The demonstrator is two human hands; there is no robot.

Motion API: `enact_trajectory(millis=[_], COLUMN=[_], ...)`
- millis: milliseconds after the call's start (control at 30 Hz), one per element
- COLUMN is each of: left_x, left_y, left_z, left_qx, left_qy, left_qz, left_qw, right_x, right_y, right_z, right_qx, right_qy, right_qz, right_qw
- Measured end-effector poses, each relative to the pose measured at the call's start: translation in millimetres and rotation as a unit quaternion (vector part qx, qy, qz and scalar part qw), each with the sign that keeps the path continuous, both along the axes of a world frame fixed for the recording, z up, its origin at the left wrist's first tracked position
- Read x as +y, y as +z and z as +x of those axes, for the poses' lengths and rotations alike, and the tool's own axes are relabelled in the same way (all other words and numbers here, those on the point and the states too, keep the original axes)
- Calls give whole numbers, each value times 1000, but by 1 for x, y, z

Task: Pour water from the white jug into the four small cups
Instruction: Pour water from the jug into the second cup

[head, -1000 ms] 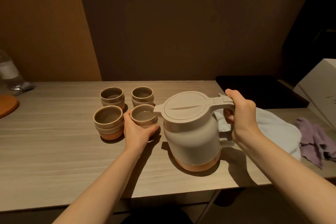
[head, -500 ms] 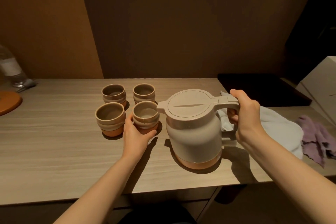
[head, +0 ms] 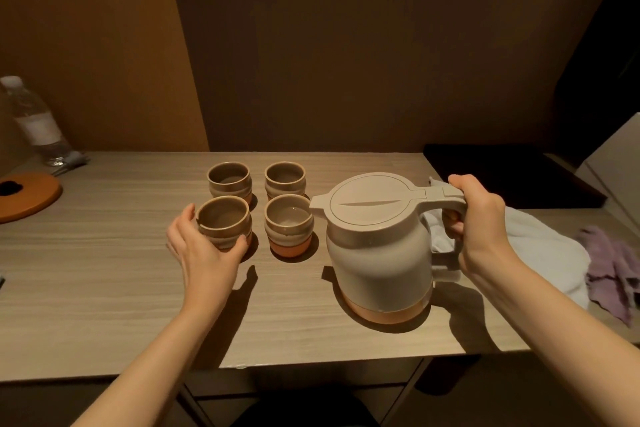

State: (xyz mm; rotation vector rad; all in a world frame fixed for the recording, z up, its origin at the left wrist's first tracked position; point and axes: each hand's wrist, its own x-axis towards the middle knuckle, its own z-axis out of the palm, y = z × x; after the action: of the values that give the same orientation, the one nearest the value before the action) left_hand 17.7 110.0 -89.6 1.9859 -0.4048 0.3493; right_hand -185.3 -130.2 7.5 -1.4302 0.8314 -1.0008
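Spout of the white jug (head: pixel 379 239), standing upright near the counter's (head: pixel 104 288) front edge with the right hand (head: pixel 479 218) gripping its handle, points left toward the front-left cup (head: pixel 224 222), which the left hand (head: pixel 201 253) cradles.

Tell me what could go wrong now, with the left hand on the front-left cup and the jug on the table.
1. The cups stand close together, so a tilted white jug might spill between them or knock one.
2. The left hand wraps the front-left cup; a missed pour may wet it.
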Motion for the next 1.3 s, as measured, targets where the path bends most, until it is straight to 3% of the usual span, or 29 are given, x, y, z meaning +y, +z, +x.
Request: enact_trajectory(millis=[133, 767, 1067, 1300], left_x=[-2, 1, 19, 21], left_y=[-4, -3, 16, 16], left_z=[19, 18, -29, -55], left_qx=[109, 105, 80, 72], left_qy=[-36, -4, -116, -177], left_qz=[-26, -140, -125, -62], left_qw=[993, 984, 982, 980], right_x=[0, 11, 24, 33], right_y=[1, 9, 15, 15], right_z=[1, 5, 4, 0], right_qx=[-1, 6, 3, -5], right_qy=[-1, 23, 46, 67], right_qz=[3, -25, -54, -65], right_qw=[1000, 999, 997, 996])
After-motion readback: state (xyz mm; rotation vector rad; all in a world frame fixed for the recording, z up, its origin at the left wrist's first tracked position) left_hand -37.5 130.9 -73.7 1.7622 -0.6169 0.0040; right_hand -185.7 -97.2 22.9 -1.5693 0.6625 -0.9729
